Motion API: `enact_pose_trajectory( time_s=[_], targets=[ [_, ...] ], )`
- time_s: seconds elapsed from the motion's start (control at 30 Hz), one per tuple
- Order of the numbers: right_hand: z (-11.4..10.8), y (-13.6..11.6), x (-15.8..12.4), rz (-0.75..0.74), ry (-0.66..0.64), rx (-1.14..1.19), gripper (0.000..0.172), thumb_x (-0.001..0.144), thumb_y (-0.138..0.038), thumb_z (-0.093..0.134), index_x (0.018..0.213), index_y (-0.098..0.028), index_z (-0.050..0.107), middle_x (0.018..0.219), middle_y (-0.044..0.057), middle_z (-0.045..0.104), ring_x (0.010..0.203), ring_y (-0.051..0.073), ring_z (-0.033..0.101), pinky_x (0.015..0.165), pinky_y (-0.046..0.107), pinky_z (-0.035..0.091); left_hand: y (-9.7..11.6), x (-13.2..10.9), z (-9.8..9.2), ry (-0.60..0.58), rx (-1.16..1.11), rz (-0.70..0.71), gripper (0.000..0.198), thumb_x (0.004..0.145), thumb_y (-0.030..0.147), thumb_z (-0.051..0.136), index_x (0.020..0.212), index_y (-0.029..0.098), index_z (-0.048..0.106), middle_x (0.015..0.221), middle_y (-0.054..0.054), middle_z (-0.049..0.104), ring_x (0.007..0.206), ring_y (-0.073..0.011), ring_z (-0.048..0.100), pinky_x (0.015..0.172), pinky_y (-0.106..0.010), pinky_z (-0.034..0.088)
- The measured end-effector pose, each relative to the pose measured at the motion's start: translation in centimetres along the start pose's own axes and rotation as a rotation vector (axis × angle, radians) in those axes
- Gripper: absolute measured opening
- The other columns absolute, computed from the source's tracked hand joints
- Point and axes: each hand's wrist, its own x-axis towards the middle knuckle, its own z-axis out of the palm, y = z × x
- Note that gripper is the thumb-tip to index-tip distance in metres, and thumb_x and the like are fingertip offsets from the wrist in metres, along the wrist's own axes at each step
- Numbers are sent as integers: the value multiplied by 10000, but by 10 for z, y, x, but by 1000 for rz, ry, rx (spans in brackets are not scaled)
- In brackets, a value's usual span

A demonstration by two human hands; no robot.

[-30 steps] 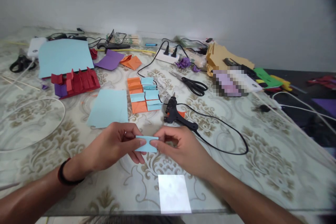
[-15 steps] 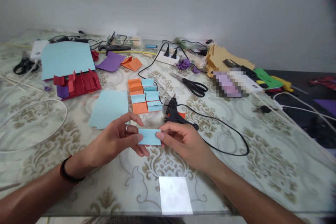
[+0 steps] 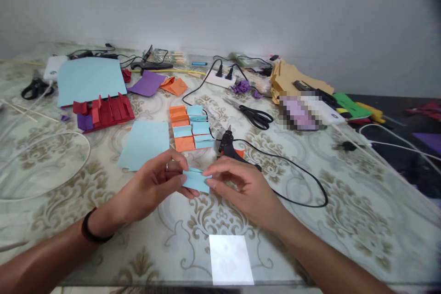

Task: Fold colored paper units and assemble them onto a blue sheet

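A person's left hand (image 3: 146, 189) and right hand (image 3: 245, 189) pinch a small folded piece of blue paper (image 3: 196, 181) between thumbs and fingers, one at each end, above the near middle of a patterned table (image 3: 144, 239). From where I stand, a black glue gun (image 3: 226, 143) lies just beyond the right hand, its cord looping right. Farther off, slightly left, sits a block of orange and blue folded papers (image 3: 183, 143), with a flat blue sheet (image 3: 146, 144) to its left. Black-handled scissors (image 3: 255, 115) lie open-bladed beyond the glue gun; red folded paper (image 3: 110, 112) rests at far left.
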Motion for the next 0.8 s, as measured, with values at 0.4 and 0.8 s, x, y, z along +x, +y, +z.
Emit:
enact_pose_trajectory(
  time_s=[0.4,0.8],
  targets=[
    [1,-2,0,-12,-56,3,49,945,-215,728,955,-244,767,1082,48,656,973,155,674,807,282,573,-1,-4,0,25,132,6,134,975,292,715,1027,187,650,909,-21,756,884,-155,757,826,-273,580],
    [7,1,-6,0,-53,-12,293,915,-142,714,1152,-314,709,1125,22,607,1024,166,653,872,316,570,-5,-3,0,83,255,-43,195,976,277,695,1138,220,603,799,24,732,768,-143,740,758,-276,562]
  ],
)
